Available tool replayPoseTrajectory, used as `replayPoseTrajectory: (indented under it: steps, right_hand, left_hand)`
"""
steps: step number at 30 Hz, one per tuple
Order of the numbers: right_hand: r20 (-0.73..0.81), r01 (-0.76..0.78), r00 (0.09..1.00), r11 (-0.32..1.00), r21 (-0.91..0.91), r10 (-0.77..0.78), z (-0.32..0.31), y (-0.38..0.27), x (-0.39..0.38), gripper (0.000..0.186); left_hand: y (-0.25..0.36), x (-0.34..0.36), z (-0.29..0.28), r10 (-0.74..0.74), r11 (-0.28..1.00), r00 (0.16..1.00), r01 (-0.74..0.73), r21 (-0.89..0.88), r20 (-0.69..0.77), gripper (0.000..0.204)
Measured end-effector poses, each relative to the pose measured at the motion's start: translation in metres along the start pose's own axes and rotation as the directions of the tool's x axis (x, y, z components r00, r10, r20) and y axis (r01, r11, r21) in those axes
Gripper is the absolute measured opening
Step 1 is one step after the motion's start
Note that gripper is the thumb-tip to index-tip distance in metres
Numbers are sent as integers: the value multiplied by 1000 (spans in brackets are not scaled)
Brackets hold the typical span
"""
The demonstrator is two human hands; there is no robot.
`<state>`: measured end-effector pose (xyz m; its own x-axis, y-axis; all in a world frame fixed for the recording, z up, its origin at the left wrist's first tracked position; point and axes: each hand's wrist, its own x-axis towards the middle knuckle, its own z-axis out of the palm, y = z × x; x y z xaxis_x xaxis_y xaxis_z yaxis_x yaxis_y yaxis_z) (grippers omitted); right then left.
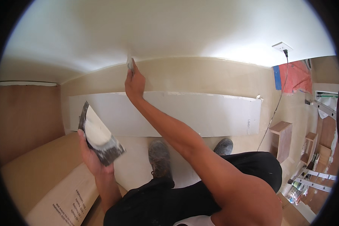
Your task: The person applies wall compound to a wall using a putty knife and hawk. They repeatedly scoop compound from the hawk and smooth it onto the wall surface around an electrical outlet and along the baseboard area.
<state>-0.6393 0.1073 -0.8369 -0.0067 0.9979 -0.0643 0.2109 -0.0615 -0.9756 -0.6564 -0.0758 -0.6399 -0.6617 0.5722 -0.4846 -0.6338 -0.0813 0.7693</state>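
Observation:
My left hand (89,156) is closed around the edge of a dark, wide-bladed filling knife (115,151) at the lower left. A thick smear of cream filler (97,130) covers much of its face. Stretched out ahead, my right hand (135,83) grips a small putty knife (130,63), its blade against the bottom of the white wall (169,30). Most of that knife's handle is hidden in my fingers. Below my right forearm lies a long white board (207,115) on the floor, parallel to the wall.
Brown protective sheeting (173,75) covers the floor along the wall. At right, a black cord hangs from a wall outlet (282,47), past a red sheet (294,77) and a wooden step box (281,139). A ladder (316,179) stands beyond. Printed cardboard (60,199) lies left of me.

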Motion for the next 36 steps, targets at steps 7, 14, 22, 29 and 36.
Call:
replayPoseTrajectory:
  steps: [7, 14, 22, 29, 36]
  right_hand:
    - [269, 585, 657, 701, 408, -704, -108, -90, -76, 63]
    - [303, 608, 787, 758, -236, -537, -162, -13, -19, 60]
    - [-811, -145, 580, 971, -190, -73, -321, 111, 133, 40]
    - [-719, -61, 682, 969, -239, -134, -295, 92, 163, 66]
    - [-547, 9, 834, 992, -129, -79, -164, 51, 108, 76]
  left_hand:
    - [-15, 99, -98, -109, 988, 990, 118, -102, 86, 42]
    - [-32, 29, 14, -120, 985, 968, 88, 147, 222, 45]
    - [-19, 25, 2, -49, 992, 953, 12, 124, 298, 47]
    - [-17, 19, -10, -66, 992, 967, 37, 119, 245, 46]
    - [-14, 20, -14, -91, 995, 947, 70, 78, 308, 44]
